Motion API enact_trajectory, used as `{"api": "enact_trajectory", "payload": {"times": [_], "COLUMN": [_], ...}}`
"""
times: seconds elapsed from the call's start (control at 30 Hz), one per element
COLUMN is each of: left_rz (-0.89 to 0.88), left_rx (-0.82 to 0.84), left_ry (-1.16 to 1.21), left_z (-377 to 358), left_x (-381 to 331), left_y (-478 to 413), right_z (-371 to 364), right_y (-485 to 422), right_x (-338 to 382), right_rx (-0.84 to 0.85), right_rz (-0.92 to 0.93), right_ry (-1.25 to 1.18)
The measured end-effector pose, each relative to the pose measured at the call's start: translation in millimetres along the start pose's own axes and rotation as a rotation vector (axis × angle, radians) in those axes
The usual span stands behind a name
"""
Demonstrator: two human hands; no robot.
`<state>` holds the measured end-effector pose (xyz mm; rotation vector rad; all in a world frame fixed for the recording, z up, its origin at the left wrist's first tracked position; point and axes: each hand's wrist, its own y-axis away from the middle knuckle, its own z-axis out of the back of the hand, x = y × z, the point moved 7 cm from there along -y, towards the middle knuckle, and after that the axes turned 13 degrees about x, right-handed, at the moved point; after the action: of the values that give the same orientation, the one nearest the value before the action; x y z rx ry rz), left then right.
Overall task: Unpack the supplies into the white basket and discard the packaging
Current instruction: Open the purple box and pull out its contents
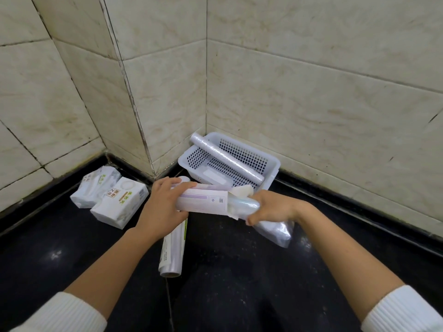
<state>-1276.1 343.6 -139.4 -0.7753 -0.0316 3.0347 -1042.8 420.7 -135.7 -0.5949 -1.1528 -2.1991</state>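
Observation:
My left hand (161, 202) grips a white paper sleeve with lilac print (203, 202). My right hand (273, 207) grips the clear plastic roll (244, 203) that sticks out of the sleeve's torn right end. Both are held just in front of the white perforated basket (272, 168) in the tiled corner. One bare plastic roll (225, 158) lies slanted across the basket, and a flat packet (214, 176) lies on the basket's floor. Another wrapped roll (172, 250) lies on the black counter below my left hand.
Two white tissue packs (118, 202) (96, 185) sit on the black counter at the left. A crumpled clear plastic bag (278, 232) lies under my right hand. Beige tiled walls close in behind and on both sides.

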Motion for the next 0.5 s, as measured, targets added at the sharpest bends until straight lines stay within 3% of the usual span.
{"api": "enact_trajectory", "payload": {"times": [0.07, 0.13, 0.23, 0.5], "left_rz": [0.045, 0.068, 0.022, -0.167], "left_rx": [-0.003, 0.017, 0.146, 0.545], "left_ry": [0.092, 0.154, 0.159, 0.109], "left_z": [-4, -10, -29, -134], "left_x": [10, 17, 6, -74], "left_y": [1, 0, -2, -6], "right_z": [8, 17, 38, 68], "right_y": [10, 20, 32, -11], "right_x": [-16, -31, -49, -56], "right_rx": [-0.032, -0.049, -0.162, -0.418], "right_rz": [-0.001, 0.041, 0.110, -0.007], "right_ry": [-0.072, -0.300, -0.587, -0.470]}}
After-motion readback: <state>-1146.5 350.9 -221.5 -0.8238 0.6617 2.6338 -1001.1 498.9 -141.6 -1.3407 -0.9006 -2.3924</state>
